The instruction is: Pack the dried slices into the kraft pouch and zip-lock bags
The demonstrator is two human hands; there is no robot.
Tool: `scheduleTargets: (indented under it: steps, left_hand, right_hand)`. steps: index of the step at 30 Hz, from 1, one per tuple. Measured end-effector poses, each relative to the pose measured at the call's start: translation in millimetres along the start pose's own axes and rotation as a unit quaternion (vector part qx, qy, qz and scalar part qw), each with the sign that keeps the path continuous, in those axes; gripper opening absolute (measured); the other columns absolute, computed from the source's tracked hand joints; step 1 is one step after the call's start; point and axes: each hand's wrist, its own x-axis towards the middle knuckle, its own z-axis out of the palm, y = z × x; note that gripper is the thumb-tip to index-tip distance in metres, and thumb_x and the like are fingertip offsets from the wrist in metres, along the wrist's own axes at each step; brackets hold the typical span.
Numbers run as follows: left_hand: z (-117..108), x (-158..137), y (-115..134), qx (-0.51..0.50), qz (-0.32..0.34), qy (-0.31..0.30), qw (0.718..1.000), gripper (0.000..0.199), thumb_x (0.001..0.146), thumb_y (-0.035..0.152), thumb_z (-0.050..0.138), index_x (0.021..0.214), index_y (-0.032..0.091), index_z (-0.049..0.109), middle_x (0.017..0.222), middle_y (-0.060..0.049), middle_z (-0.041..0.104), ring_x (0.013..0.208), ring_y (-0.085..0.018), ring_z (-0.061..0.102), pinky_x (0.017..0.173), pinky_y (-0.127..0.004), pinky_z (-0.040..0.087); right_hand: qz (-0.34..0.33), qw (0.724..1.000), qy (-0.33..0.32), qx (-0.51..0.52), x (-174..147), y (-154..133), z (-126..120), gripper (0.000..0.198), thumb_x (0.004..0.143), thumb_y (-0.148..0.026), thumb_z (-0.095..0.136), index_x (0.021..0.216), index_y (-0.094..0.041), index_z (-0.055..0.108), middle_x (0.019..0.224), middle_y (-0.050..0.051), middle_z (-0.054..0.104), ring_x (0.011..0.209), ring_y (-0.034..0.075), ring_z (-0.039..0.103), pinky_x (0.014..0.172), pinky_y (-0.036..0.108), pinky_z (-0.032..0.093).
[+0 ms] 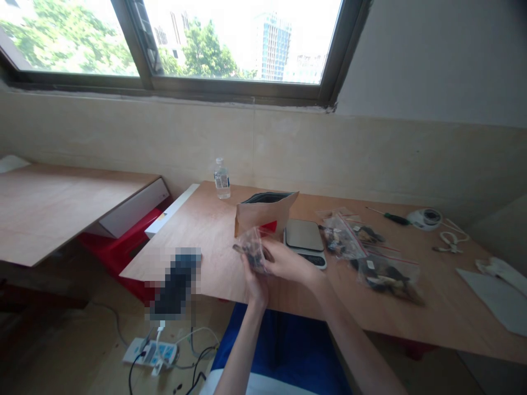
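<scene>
Both my hands hold a small clear plastic bag (252,247) with dark pieces inside, just above the near edge of the wooden table (214,230). My left hand (254,281) grips it from below and my right hand (284,261) pinches it from the right side. Right behind the bag stands an open brown kraft pouch (263,215) with a dark lining. A small digital scale (305,240) lies just right of the pouch.
Several more clear zip bags (370,258) of dark parts lie to the right. A water bottle (222,179), a green screwdriver (391,217), a white tape roll (426,218) and white sheets (494,293) are also on the table. A power strip (152,352) with cables lies on the floor.
</scene>
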Motion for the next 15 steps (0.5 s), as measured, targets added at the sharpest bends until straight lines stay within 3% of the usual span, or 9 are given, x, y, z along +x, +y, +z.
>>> scheduleTargets:
  steps: [3,5,11,15]
  left_hand:
    - [-5.5,-0.4,-3.9,0.023,-0.002,-0.008,1.0,0.046,0.088,0.048,0.048,0.125,0.023,0.056,0.13,-0.006,0.057,0.126,-0.022,0.047,0.102,-0.032,0.04]
    - [-11.1,1.9,-6.5,0.06,-0.011,0.0,0.998,0.045,0.087,0.049,0.049,0.122,0.022,0.059,0.127,-0.007,0.059,0.124,-0.023,0.049,0.101,-0.033,0.04]
    - [-27.3,12.4,-13.1,0.12,0.015,0.037,0.992,0.045,0.088,0.053,0.044,0.116,0.023,0.062,0.116,-0.007,0.065,0.112,-0.02,0.058,0.098,-0.033,0.043]
    - [-27.5,17.0,-14.5,0.127,0.039,0.05,0.99,0.042,0.088,0.05,0.044,0.11,0.021,0.065,0.111,-0.007,0.068,0.107,-0.019,0.061,0.1,-0.031,0.041]
  right_hand:
    - [-0.033,0.997,-0.062,0.016,8.2,11.0,2.8,0.066,0.07,-0.005,0.059,0.132,-0.022,0.045,0.136,0.008,0.049,0.128,0.023,0.042,0.106,0.037,0.032]
    - [-0.021,0.997,-0.074,0.011,12.7,17.9,6.1,0.07,0.067,-0.003,0.06,0.133,-0.024,0.045,0.137,0.008,0.048,0.129,0.023,0.041,0.108,0.039,0.03]
    - [0.0,0.999,-0.034,0.0,10.4,38.1,21.0,0.042,0.07,-0.003,0.061,0.109,-0.019,0.062,0.116,0.008,0.062,0.11,0.023,0.056,0.098,0.036,0.04]
    - [0.023,0.999,-0.012,-0.028,-1.2,39.7,25.2,0.022,0.076,-0.009,0.06,0.096,-0.017,0.064,0.105,0.008,0.065,0.098,0.022,0.06,0.09,0.034,0.044]
